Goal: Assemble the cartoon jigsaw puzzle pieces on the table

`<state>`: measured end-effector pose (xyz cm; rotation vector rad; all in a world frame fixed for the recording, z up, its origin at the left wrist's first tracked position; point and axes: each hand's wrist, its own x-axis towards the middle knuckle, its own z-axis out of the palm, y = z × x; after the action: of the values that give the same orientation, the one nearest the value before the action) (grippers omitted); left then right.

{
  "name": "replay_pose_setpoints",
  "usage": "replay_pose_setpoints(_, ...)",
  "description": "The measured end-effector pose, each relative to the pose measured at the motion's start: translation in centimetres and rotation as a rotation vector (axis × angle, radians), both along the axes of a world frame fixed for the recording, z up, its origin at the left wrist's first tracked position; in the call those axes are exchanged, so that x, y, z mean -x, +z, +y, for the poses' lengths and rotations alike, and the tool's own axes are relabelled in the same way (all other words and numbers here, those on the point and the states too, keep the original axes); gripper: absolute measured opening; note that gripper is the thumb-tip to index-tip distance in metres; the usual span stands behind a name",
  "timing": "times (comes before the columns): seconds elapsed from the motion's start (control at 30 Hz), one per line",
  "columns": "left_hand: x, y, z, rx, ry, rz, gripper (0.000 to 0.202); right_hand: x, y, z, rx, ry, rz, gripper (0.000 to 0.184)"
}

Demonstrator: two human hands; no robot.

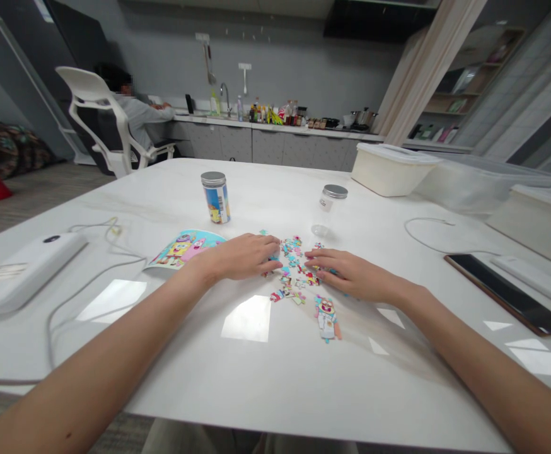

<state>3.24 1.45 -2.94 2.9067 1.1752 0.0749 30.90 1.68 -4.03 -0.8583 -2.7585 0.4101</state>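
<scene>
Loose jigsaw puzzle pieces (299, 283) lie in a small heap on the white table (200, 384). At the heap's left edge rests my left hand (247, 257), thumb apart from the fingers, its fingertips touching or just over pieces. My right hand (348, 272) is on the opposite side with fingers spread over the right-hand pieces; some pieces are hidden beneath both hands. Nearer to me lies a joined strip of pieces (326, 318) showing a cartoon figure in white. A curved cartoon picture sheet (181, 250) sits left of my left hand, partly behind its wrist.
Behind the heap stand a blue-labelled jar (216, 200) and a clear jar (323, 213), both with metal lids. A white device (24, 271) with cables is at left. A phone (507, 293) and lidded bins (393, 169) are at right. Another person (136, 113) sits by the counter.
</scene>
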Motion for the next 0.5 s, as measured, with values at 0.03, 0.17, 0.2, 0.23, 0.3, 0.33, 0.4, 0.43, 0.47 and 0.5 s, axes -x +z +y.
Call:
replay_pose_setpoints(0.03,-0.16,-0.14,-0.05,-0.001,-0.003,0.009,0.046,0.02,0.00,-0.01,-0.001,-0.003,-0.004,0.034)
replay_pose_setpoints(0.17,-0.67,-0.24,-0.29,0.018,-0.074,0.017,0.048,0.10,-0.02,-0.04,-0.009,-0.007,-0.030,0.036)
replay_pose_setpoints(0.2,-0.73,-0.19,-0.32,0.021,-0.083,0.021,0.047,0.11,-0.03,-0.03,-0.013,-0.007,-0.027,0.036)
replay_pose_setpoints(0.23,-0.74,-0.13,-0.33,0.020,-0.079,0.026,0.046,0.12,-0.04,-0.02,-0.016,-0.007,-0.020,0.035)
replay_pose_setpoints(0.3,-0.68,-0.02,-0.27,0.009,-0.055,0.032,0.046,0.16,-0.06,-0.03,-0.024,-0.006,-0.001,0.034)
replay_pose_setpoints(0.33,-0.61,0.00,-0.21,0.001,-0.042,0.035,0.047,0.22,-0.07,-0.06,-0.028,-0.002,0.005,0.034)
replay_pose_setpoints(0.4,-0.47,0.01,-0.07,-0.021,-0.020,0.042,0.046,0.44,-0.14,-0.21,-0.034,0.011,0.005,0.037)
replay_pose_setpoints(0.43,-0.42,-0.01,-0.01,-0.033,-0.014,0.047,0.046,0.60,-0.19,-0.35,-0.034,0.016,0.004,0.038)
replay_pose_setpoints(0.47,-0.40,-0.02,0.03,-0.044,-0.013,0.049,0.045,0.80,-0.26,-0.52,-0.030,0.016,0.004,0.041)
replay_pose_setpoints(0.5,-0.42,-0.04,0.04,-0.051,-0.020,0.050,0.045,1.00,-0.36,-0.71,-0.021,0.013,0.004,0.043)
